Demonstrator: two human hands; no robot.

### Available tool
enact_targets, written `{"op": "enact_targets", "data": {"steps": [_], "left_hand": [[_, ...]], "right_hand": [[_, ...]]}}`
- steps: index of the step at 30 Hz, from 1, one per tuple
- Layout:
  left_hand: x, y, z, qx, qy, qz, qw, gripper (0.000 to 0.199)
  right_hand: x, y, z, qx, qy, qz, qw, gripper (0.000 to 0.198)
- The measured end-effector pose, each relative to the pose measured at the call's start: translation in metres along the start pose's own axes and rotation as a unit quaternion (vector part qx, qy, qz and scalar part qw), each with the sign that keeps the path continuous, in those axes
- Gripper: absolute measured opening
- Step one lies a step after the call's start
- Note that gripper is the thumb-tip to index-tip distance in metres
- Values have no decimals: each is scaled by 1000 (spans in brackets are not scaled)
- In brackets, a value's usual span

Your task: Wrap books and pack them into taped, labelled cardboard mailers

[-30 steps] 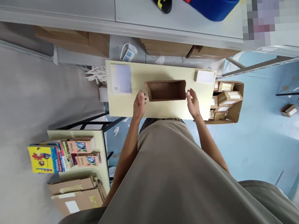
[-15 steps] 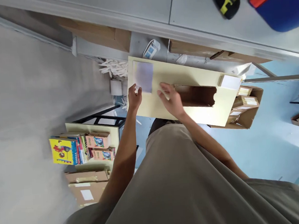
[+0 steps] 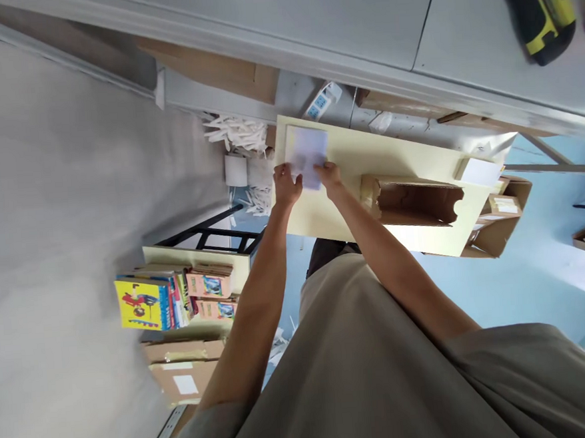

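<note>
A stack of pale bluish sheets (image 3: 309,139), paper or thin plastic, lies on the left end of the cream tabletop (image 3: 347,212). My left hand (image 3: 287,187) is at the stack's lower left edge, fingers closed on a sheet. Across from it, my right hand (image 3: 329,175) pinches the sheet's right side. Motion blurs the part between the hands. To the right of my right hand stands an open brown cardboard box (image 3: 416,203), its inside visible.
White sheets or cards (image 3: 479,171) lie at the table's right end. A power strip (image 3: 322,102) sits behind the table. A grey bench above holds a black-yellow cutter (image 3: 541,11). Books (image 3: 141,303) stand at lower left; a carton with smaller boxes (image 3: 505,214) is at right.
My right hand has moved left from beside the cardboard box to the sheets and closed. My left hand stays at the stack's edge. The camera view has shifted.
</note>
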State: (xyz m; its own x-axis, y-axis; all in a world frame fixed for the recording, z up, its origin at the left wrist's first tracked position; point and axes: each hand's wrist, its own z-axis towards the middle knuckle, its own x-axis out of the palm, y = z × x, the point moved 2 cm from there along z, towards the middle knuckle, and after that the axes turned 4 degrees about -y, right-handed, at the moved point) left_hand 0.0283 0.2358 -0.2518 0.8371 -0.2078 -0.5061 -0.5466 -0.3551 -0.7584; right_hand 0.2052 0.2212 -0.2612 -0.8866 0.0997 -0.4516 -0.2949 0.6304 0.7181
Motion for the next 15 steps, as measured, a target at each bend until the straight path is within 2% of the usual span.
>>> {"op": "enact_targets", "data": {"steps": [2, 4, 7, 9, 12, 14, 15], "left_hand": [[-3, -2, 3, -10, 4, -4, 1000, 45], [-6, -5, 6, -22, 0, -21, 1000, 41], [-14, -9, 3, -54, 0, -52, 997, 35], [-23, -11, -7, -92, -16, -77, 993, 43], [-43, -15, -29, -137, -79, -152, 976, 61], [-56, -25, -48, -122, -72, -193, 971, 71], [-60, -34, -58, -88, -54, -193, 976, 74]], "right_hand": [[1, 7, -3, 72, 0, 20, 997, 19], [0, 20, -11, 96, -1, 37, 995, 17], [-8, 46, -30, 33, 11, 6, 999, 22], [-22, 61, -49, -26, 35, -16, 999, 22], [-64, 73, -85, -114, 82, 17, 990, 24], [-105, 73, -111, -159, 119, 90, 976, 37], [-127, 70, -124, -173, 138, 133, 966, 45]]}}
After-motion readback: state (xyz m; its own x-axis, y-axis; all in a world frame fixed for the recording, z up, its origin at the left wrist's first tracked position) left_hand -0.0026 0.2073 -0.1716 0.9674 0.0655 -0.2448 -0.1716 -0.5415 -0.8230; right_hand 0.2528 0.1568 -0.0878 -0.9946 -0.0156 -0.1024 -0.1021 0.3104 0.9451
